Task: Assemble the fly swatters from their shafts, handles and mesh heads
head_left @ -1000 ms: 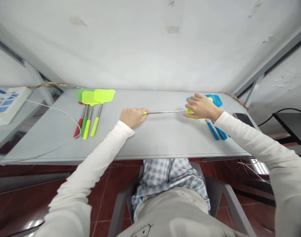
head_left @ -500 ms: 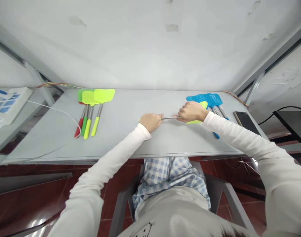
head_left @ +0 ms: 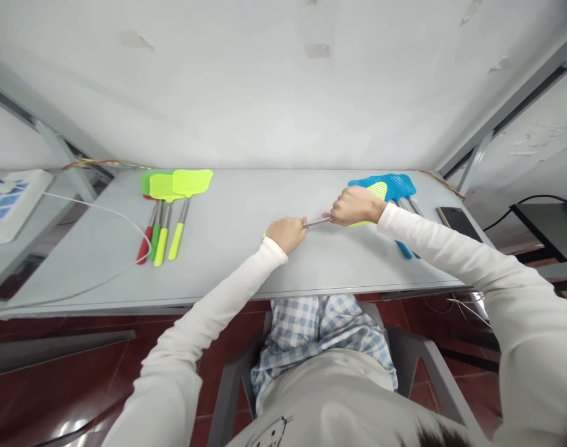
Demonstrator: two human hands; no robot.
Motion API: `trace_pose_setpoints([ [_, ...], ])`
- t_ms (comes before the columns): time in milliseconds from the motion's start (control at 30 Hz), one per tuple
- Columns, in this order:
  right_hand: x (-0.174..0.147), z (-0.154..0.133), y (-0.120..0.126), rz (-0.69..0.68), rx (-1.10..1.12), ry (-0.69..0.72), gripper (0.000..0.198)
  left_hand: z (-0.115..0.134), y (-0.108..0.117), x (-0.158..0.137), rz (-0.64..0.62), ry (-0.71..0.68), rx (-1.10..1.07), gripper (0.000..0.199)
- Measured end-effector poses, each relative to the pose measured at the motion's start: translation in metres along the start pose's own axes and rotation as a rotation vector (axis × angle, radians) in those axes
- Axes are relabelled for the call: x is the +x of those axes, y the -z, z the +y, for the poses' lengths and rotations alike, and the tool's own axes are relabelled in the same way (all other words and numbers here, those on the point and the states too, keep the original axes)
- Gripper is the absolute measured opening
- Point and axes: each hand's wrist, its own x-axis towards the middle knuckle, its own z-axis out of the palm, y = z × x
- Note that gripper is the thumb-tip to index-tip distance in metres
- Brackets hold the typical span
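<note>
Apparently you're midway with one yellow swatter (head_left: 317, 223): it's between your two hands, off the table (head_left: 250, 198) as far as one can judge, and laid with neither group. Well out past your left hand, four lie together unheld: a red swatter (head_left: 142, 249), a green swatter (head_left: 155, 242) and a yellow pair (head_left: 192, 182), heads overlapping. Just beyond your right hand are the blue swatters (head_left: 397, 184), also unheld; your sleeve hides their count. Only a short run of bare rod shows between your fists, so how much shaft is left out can't be told.

Your left hand (head_left: 286, 234) is closed round the handle end, a yellow tip peeking out behind it. Your right hand (head_left: 355, 206) is closed on the rod near the head, which shows behind your knuckles, overlapping the blue heads in view; contact can't be told.
</note>
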Motion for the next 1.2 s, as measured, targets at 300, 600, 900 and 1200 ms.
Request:
trace_pose_setpoints([
  [300,0.004,0.005,-0.029,0.183,0.045,0.051,0.041,-0.005,-0.007,0.015,0.026,0.019,-0.144,0.039],
  [600,-0.004,-0.045,-0.02,0.681,0.648,-0.509,0.04,0.004,-0.012,0.003,-0.047,0.104,-1.167,0.021],
  [900,0.013,-0.047,-0.037,0.462,1.213,-0.562,0.021,0.049,-0.038,-0.011,-0.275,-0.1,-1.455,0.017],
  [1200,-0.023,-0.007,-0.093,0.177,0.739,-0.728,0.024,-0.065,-0.023,-0.022,0.415,0.147,-0.455,0.041],
])
